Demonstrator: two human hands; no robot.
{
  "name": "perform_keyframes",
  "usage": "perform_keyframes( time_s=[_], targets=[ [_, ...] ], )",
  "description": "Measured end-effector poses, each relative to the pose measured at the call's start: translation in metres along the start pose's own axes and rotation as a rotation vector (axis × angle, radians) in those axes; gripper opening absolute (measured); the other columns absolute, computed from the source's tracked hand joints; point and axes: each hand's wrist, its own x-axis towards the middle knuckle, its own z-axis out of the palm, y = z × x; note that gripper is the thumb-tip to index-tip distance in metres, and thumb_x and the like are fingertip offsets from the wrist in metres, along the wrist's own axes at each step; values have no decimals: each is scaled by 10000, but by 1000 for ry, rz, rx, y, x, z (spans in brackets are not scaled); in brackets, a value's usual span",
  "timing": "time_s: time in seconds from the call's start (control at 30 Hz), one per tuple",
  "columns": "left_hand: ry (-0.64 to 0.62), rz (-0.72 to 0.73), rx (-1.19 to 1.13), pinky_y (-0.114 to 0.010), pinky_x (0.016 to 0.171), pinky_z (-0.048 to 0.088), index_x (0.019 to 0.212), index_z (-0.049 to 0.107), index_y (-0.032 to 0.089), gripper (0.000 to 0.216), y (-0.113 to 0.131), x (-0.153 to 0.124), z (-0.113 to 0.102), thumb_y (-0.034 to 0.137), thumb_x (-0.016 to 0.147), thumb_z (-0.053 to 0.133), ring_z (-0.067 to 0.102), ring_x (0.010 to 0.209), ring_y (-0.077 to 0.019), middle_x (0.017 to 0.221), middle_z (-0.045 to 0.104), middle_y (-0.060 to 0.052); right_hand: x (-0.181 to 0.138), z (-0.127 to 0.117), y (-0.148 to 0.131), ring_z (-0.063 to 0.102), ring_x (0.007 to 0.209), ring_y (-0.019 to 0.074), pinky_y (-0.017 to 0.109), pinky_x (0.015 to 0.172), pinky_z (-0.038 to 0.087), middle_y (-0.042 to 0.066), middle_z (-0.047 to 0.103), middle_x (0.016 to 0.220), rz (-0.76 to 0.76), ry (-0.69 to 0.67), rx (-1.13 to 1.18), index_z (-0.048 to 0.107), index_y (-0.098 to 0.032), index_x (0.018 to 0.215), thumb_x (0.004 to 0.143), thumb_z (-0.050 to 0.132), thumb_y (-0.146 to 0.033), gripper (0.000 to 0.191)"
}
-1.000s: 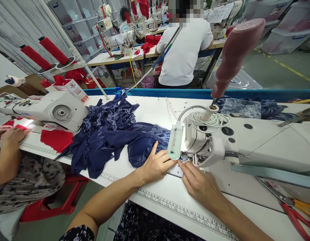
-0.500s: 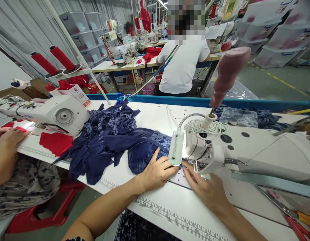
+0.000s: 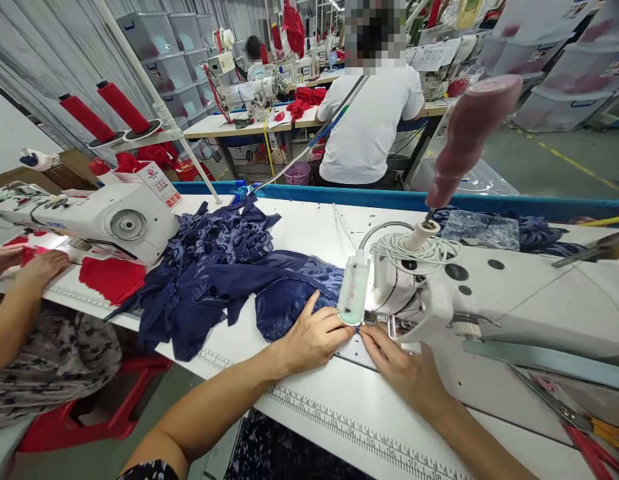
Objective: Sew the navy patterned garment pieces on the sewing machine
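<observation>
A pile of navy blue lace fabric point(image 3: 224, 273) lies on the white table point(image 3: 309, 393), running to the needle of the white sewing machine point(image 3: 494, 293) in front of me. My left hand point(image 3: 312, 337) lies flat on the edge of the fabric, fingers stretched toward the presser foot point(image 3: 384, 321). My right hand point(image 3: 407, 370) rests on the table just in front of the presser foot, its fingertips pressed to the fabric edge there. A small lamp point(image 3: 353, 293) hangs over the needle area and hides part of both hands' fingertips.
A pink thread cone point(image 3: 464, 133) stands on the machine. A co-worker's hands point(image 3: 34, 267) work red fabric point(image 3: 109, 277) at a second machine point(image 3: 104, 220) on the left. Red-handled scissors point(image 3: 589, 433) lie at the right. A person in white sits beyond the blue table edge point(image 3: 339, 197).
Both hands have stayed at the presser foot, with only slight shifts of the fingers. The view has tilted a little. The co-worker's hands moved slightly on the red fabric.
</observation>
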Motion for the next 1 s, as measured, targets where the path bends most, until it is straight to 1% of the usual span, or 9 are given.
perform_keyframes(
  time_s=[0.1,0.2,0.33,0.4,0.5,0.6,0.73,0.87,1.0],
  targets=[
    [3,3,6,-590,1197,86,1237,575,197,360,0,0,-1,109,892,521,619,1115,-190,1156,700,-52,1,-1,1,627,714,124,263,610,417,33,718,895,-27,9,-4,725,-187,1018,861,441,48,401],
    [-21,-1,13,-601,1191,96,1240,577,200,370,0,0,-3,105,887,527,618,1123,-194,1148,699,-56,2,-1,2,645,743,116,261,603,414,21,724,942,-65,23,-17,722,-192,1045,830,435,106,466],
    [-42,-10,-2,-599,1189,107,1224,586,205,357,0,1,-5,101,896,491,608,1136,-194,1150,694,-67,3,-2,2,652,765,112,257,595,425,14,727,988,-80,22,-22,718,-181,1040,839,443,99,440],
    [-46,-9,-9,-604,1186,106,1226,582,205,373,0,0,-6,93,885,484,603,1143,-199,1159,690,-73,4,-3,1,651,765,112,256,585,425,10,728,996,-88,18,-22,720,-181,1038,839,424,108,459],
    [-25,-10,-24,-609,1184,80,1240,568,208,400,0,-1,-5,81,873,473,601,1141,-204,1178,686,-80,6,-5,2,649,775,122,257,598,421,11,728,1002,-105,23,-15,725,-173,1028,851,407,118,466],
    [4,-3,-37,-592,1191,50,1236,569,202,395,0,-1,-4,77,877,464,594,1145,-203,1184,686,-72,6,-5,2,642,785,129,253,619,419,19,729,991,-105,22,12,723,-160,1039,887,425,84,414],
    [9,2,-31,-586,1197,24,1239,567,192,375,1,-1,-6,93,890,471,596,1137,-195,1187,686,-64,2,-1,1,622,732,124,254,614,415,32,724,984,-61,22,79,719,-154,1052,933,440,2,340],
    [5,10,-18,-600,1195,34,1235,568,190,355,0,-1,-6,102,907,461,607,1126,-198,1175,686,-72,-3,5,0,625,745,127,239,648,435,41,718,1018,6,8,158,721,-196,1067,952,430,-64,340],
    [-10,10,8,-617,1190,47,1231,577,197,352,0,-2,-4,106,907,473,607,1136,-208,1188,678,-76,-7,9,-1,632,725,136,237,657,462,49,722,967,97,9,224,727,-219,1068,965,453,-166,297]
  ],
)
